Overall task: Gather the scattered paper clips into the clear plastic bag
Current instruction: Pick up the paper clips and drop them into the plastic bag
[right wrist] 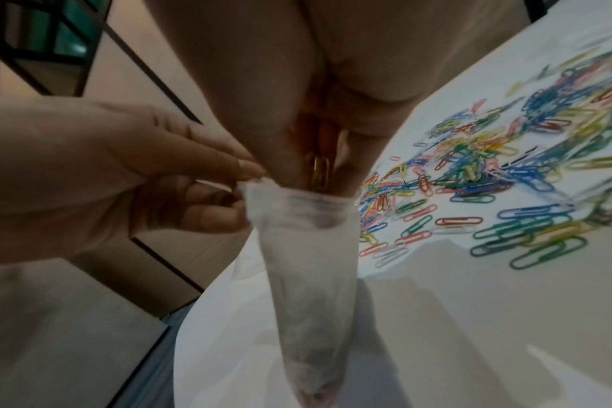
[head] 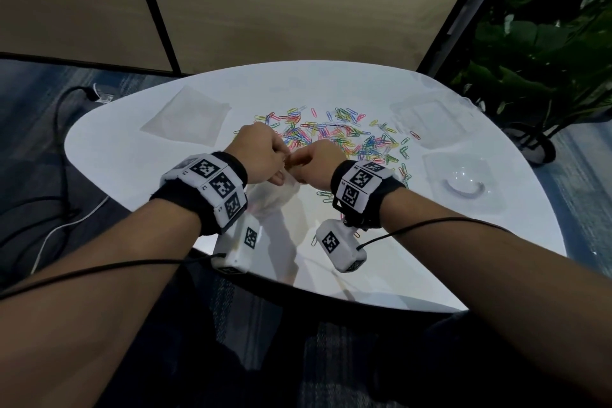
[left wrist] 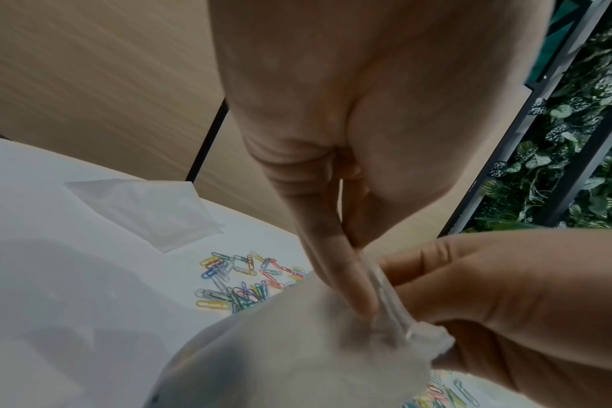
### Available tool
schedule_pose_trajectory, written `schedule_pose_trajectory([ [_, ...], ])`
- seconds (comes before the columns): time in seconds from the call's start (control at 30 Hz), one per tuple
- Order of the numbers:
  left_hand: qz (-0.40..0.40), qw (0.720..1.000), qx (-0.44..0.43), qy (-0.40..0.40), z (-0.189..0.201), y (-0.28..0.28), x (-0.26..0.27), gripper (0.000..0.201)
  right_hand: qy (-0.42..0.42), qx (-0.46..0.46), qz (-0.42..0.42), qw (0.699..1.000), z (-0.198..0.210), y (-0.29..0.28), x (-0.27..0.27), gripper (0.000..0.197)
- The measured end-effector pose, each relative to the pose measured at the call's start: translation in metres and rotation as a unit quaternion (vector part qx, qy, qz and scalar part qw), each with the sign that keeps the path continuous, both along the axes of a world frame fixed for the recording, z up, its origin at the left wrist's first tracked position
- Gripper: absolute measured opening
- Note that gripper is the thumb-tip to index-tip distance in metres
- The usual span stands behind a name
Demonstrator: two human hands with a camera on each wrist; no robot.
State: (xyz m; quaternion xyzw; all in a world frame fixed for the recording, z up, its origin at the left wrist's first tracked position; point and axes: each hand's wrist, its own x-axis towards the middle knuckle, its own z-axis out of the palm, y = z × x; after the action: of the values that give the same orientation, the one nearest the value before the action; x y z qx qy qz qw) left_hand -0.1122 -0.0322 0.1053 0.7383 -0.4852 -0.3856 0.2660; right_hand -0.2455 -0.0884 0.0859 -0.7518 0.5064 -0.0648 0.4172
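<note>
Fingers (right wrist: pixel 318 154) of the right hand (head: pixel 318 162) are bunched together on a few paper clips (right wrist: pixel 320 169), tips poked straight down into the mouth of the clear plastic bag (right wrist: pixel 308 265), which hangs long and narrow above the desk (head: pixel 381 262). The left hand (head: pixel 261 156) pinches the bag's rim (right wrist: pixel 254 190) from the side, holding it open. The drop looks directly downward, along the bag's length. The loose clips (head: pixel 347 136) lie just beyond both hands. Only the right wrist view shows the held clips; the head view hides them behind knuckles.
</note>
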Motion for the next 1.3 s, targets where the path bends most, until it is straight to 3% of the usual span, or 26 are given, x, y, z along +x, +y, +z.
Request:
schedule_pose_trajectory([
  [0.23,0.011,1.0,0.008,-0.009,0.001,0.003,0.002,0.029,0.017,-0.086,0.123,0.989,0.006,0.005,-0.012,0.032],
  [0.3,0.013,1.0,0.015,-0.016,0.001,0.002,0.004,0.03,-0.013,-0.09,0.148,0.985,0.009,0.009,-0.02,0.038],
  [0.4,0.031,0.999,0.017,-0.03,0.003,0.0,0.009,0.031,-0.096,-0.167,0.16,0.968,0.009,0.014,-0.041,0.036],
  [0.47,0.044,0.998,0.019,-0.043,0.004,0.0,0.014,0.031,-0.058,-0.177,0.233,0.955,-0.003,0.018,-0.058,0.03],
  [0.5,0.048,0.997,0.023,-0.047,0.004,0.001,0.016,0.032,0.0,-0.177,0.307,0.935,-0.015,0.024,-0.068,0.028],
  [0.57,0.053,0.997,0.032,-0.051,0.004,0.002,0.019,0.033,0.119,-0.209,0.453,0.858,-0.044,0.044,-0.086,0.044],
  [0.6,0.054,0.996,0.035,-0.053,0.004,0.003,0.02,0.033,0.171,-0.224,0.498,0.82,-0.058,0.053,-0.095,0.055],
  [0.67,0.055,0.996,0.041,-0.06,0.004,0.002,0.02,0.032,0.252,-0.221,0.522,0.784,-0.08,0.066,-0.114,0.069],
  [0.9,0.043,0.996,0.052,-0.06,0.004,-0.001,0.014,0.035,0.269,-0.344,0.425,0.793,-0.105,0.021,-0.156,0.059],
  [1.07,0.032,0.995,0.059,-0.068,0.002,-0.005,0.01,0.032,0.332,-0.295,0.334,0.831,-0.1,-0.01,-0.145,0.053],
  [1.13,0.03,0.995,0.061,-0.068,0.001,-0.005,0.009,0.032,0.3,-0.275,0.311,0.859,-0.099,-0.017,-0.137,0.051],
  [1.23,0.025,0.995,0.065,-0.073,0.0,-0.004,0.008,0.031,0.224,-0.299,0.293,0.88,-0.094,-0.019,-0.122,0.027],
  [1.3,0.023,0.995,0.066,-0.073,-0.001,-0.003,0.008,0.031,0.238,-0.299,0.282,0.88,-0.086,-0.019,-0.111,0.015],
])
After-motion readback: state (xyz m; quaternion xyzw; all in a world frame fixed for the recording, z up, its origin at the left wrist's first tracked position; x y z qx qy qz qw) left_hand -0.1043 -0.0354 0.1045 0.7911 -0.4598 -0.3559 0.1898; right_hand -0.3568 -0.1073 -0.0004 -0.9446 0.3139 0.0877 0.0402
